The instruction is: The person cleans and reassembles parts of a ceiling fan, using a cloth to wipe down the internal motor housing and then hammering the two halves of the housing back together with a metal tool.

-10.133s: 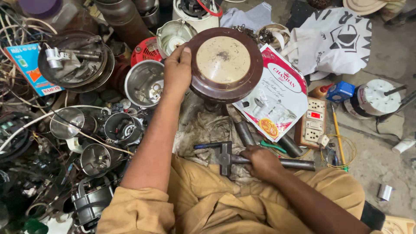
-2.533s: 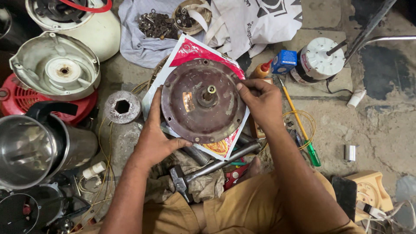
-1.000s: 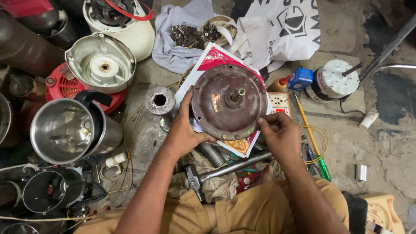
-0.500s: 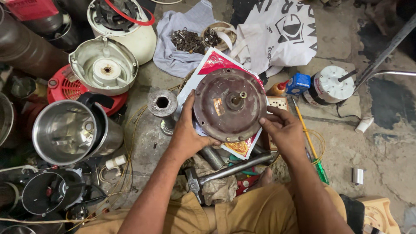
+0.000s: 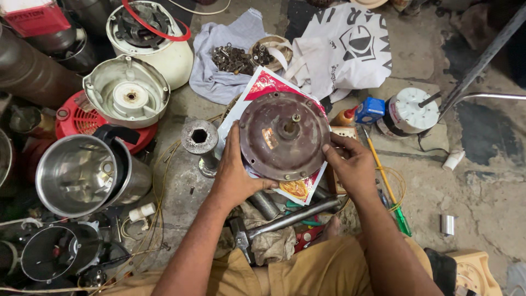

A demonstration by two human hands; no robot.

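A round, rusty brown motor housing (image 5: pixel 282 137) with a short shaft sticking up from its centre is held between both my hands over the floor. My left hand (image 5: pixel 236 172) grips its lower left rim, thumb on top. My right hand (image 5: pixel 350 164) grips its right rim, fingers curled around the edge. Under the housing lies a red and white printed packet (image 5: pixel 298 189). A hammer (image 5: pixel 285 219) rests on a rag below it, close to my knees.
A steel jar (image 5: pixel 82 175) lies at left beside a white appliance base (image 5: pixel 127 93) on a red part. A metal socket piece (image 5: pixel 200 140) stands left of the housing. A cloth with screws (image 5: pixel 230 60), a white motor (image 5: pixel 411 112) and a green screwdriver (image 5: pixel 392 200) are nearby.
Ten seconds ago my left hand held the housing with its smooth side up while my right held the hammer. Now both hands hold it shaft side up; lately only the view shifted slightly.
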